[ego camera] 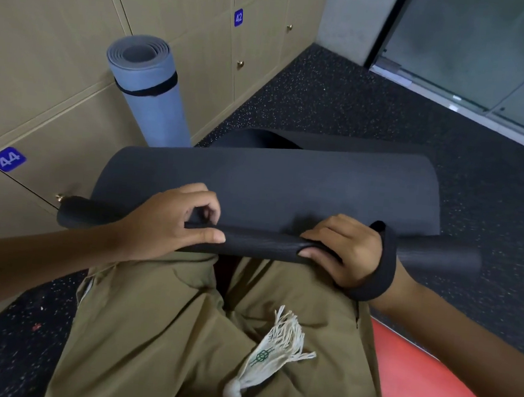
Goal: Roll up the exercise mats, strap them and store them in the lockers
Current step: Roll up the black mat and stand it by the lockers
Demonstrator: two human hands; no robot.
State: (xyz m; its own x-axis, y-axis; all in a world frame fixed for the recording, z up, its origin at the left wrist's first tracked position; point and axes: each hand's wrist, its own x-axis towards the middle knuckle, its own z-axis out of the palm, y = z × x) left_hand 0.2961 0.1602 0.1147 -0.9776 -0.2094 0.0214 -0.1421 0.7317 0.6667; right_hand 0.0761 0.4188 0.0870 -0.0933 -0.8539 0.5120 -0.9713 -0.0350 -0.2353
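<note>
Lying across the knees, the black mat (265, 179) runs left to right. Left hand (170, 222) and right hand (341, 249) clench its rolled edge. Lockers (62, 38) are closed; a strapped blue mat (151, 93) leans against them.

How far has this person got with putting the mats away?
One blue mat looks done bar storing: rolled, held by a black band, standing against the closed lockers. The black mat is in hand: the left hand and right hand grip its started roll, most of it unrolled. A black strap waits around the right wrist. Left: finish rolling, strap, store both.
</note>
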